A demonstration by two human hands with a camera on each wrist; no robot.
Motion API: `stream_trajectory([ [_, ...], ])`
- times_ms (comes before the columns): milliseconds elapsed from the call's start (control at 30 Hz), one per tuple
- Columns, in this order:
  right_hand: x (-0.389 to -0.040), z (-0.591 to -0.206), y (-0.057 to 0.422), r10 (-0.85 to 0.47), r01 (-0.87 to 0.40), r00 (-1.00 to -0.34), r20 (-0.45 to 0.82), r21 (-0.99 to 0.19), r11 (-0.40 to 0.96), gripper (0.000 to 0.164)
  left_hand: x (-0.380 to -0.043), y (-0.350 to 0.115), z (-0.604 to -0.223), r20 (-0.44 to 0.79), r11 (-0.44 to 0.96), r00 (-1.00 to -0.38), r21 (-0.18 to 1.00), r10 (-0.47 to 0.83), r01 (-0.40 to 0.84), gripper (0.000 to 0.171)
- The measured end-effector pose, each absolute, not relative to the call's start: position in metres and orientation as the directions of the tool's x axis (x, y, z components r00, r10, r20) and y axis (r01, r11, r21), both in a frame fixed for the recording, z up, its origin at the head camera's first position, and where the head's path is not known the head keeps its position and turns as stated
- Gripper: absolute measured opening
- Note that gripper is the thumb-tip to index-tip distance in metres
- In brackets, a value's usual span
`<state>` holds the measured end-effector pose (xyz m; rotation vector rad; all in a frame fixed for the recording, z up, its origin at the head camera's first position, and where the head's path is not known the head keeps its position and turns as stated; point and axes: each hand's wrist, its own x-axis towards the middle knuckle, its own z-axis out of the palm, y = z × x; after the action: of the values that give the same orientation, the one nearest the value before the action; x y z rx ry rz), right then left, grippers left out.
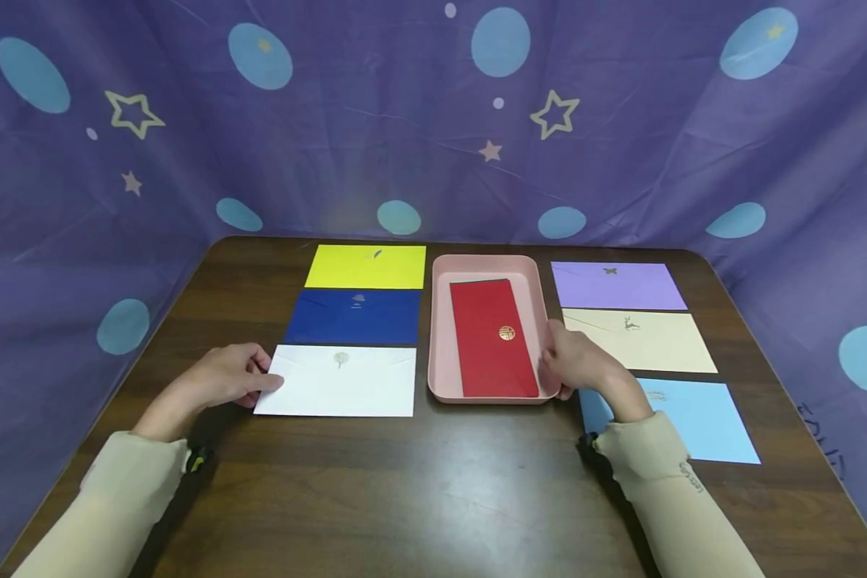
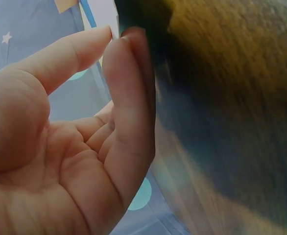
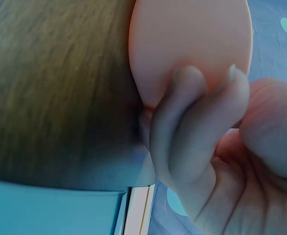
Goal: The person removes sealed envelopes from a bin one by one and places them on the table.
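white envelope (image 1: 343,393), tree emblem (image 1: 342,359), rounded pink tray (image 1: 443,329)

head view faces forward-down; 2 wrist views, close, share the table (image 1: 405,490).

Free bench (image 1: 433,498) just before you, a narrow lane between the white envelope (image 1: 347,392) and the pink tray (image 1: 443,353), its raised rim against your right hand (image 1: 580,360), curtain (image 1: 397,128) walling the far edge
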<state>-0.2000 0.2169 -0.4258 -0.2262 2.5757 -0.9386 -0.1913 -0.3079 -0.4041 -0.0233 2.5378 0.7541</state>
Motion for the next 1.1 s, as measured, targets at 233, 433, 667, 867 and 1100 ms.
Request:
stream_trajectory([
  [233, -0.1997, -0.4267, 0.2162, -0.277, -0.013, -0.911, -0.307, -0.648, 0.762, 0.037, -0.1897, -0.3069, -0.4054, -0.462, 0.844, -0.880, 0.510, 0.107, -0.165, 0.042],
  [433, -0.1993, -0.4258, 0.2158, -0.279, -0.016, -0.910, -0.307, -0.646, 0.763, 0.037, -0.1892, -0.3070, -0.4048, -0.462, 0.847, -0.882, 0.502, 0.095, -0.173, 0.043],
  [667, -0.1981, -0.4248, 0.2151, -0.276, -0.014, -0.910, -0.309, -0.643, 0.766, 0.036, -0.1888, -0.3064, -0.4055, -0.454, 0.857, -0.887, 0.487, 0.082, -0.170, 0.043],
  [867, -0.1976, -0.4249, 0.2152, -0.282, -0.021, -0.910, -0.304, -0.646, 0.763, 0.033, -0.1884, -0.3051, -0.4054, -0.450, 0.862, -0.890, 0.477, 0.074, -0.170, 0.044],
  [1100, -0.1984, -0.4241, 0.2151, -0.278, -0.018, -0.910, -0.307, -0.643, 0.766, 0.035, -0.1883, -0.3051, -0.4049, -0.455, 0.865, -0.888, 0.469, 0.064, -0.178, 0.046],
])
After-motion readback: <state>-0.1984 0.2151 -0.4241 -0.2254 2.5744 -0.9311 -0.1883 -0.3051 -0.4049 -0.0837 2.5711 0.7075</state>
